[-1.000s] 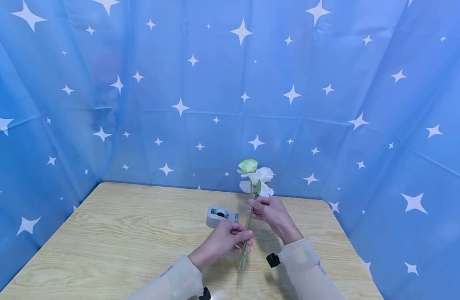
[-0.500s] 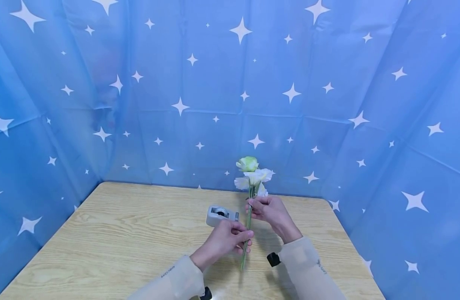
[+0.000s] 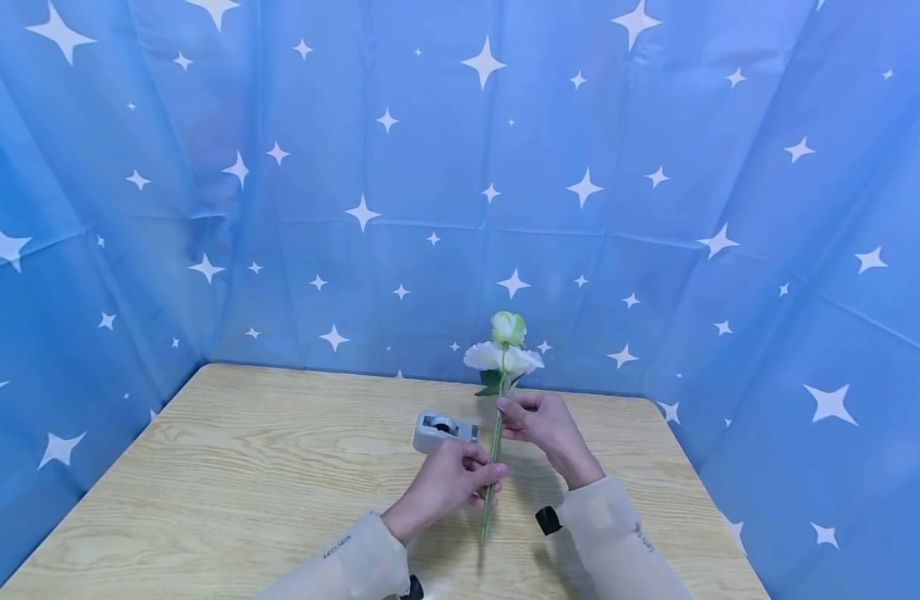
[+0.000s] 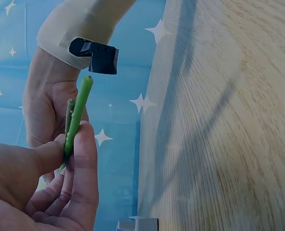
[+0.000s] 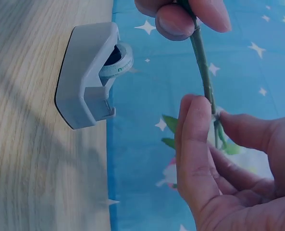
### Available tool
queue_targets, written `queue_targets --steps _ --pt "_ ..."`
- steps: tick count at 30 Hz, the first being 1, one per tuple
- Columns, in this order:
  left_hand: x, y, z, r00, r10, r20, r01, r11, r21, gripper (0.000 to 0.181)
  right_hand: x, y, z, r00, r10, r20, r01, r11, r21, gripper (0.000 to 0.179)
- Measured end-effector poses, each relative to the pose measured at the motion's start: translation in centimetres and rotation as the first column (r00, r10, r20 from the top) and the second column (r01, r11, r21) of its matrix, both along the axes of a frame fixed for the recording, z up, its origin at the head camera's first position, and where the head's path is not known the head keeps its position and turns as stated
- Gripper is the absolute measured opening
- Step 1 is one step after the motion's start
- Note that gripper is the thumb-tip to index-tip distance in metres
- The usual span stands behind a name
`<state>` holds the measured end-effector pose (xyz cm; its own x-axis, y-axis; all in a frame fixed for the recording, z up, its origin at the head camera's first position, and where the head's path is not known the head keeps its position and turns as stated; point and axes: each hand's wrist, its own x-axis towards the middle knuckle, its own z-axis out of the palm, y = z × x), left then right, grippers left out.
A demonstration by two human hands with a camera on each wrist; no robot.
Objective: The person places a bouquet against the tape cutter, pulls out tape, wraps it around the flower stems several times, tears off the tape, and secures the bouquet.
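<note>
A small bunch of flowers (image 3: 508, 328) stands over the table, with a pale green bloom on top and white blooms below. My left hand (image 3: 451, 483) pinches the lower part of the green stems (image 4: 79, 111) between thumb and fingers, and their cut ends stick out past it. Higher up, just under the blooms, my right hand (image 3: 541, 428) holds the stems between thumb and fingertips. In the right wrist view green leaves (image 5: 170, 126) show behind that hand, which partly hides the blooms. A grey tape dispenser (image 3: 434, 432) with a roll of tape sits just beyond my left hand.
The wooden table (image 3: 242, 467) reaches back to a blue curtain (image 3: 430, 167) with white stars, which also hangs at both sides. Black wrist cameras (image 3: 547, 521) are strapped under the sleeves.
The blooms have turned about the stems: the green one has swung right and a dark leaf now shows on the left. Both hands stay almost in place, and the dispenser has not moved.
</note>
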<state>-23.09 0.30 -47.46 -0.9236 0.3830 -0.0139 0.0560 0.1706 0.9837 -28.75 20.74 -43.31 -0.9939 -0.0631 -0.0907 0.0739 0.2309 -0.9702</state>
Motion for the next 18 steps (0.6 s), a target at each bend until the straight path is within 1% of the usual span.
queue_targets --steps 5,9,18 --pt "0.2 -0.1 0.0 1.000 0.022 -0.021 -0.023 0.999 -0.031 0.019 0.3 -0.5 0.3 1.000 -0.027 -0.014 0.028 0.999 0.043 0.030" --pt "0.3 -0.2 0.1 0.999 0.029 -0.045 -0.031 0.998 -0.048 0.019 0.2 -0.8 0.4 0.999 -0.027 -0.027 0.029 0.997 0.068 0.028" --pt "0.3 -0.3 -0.1 0.995 0.041 -0.089 -0.047 0.996 -0.074 0.018 0.3 -1.2 0.7 0.999 -0.042 -0.024 0.044 0.996 0.075 0.024"
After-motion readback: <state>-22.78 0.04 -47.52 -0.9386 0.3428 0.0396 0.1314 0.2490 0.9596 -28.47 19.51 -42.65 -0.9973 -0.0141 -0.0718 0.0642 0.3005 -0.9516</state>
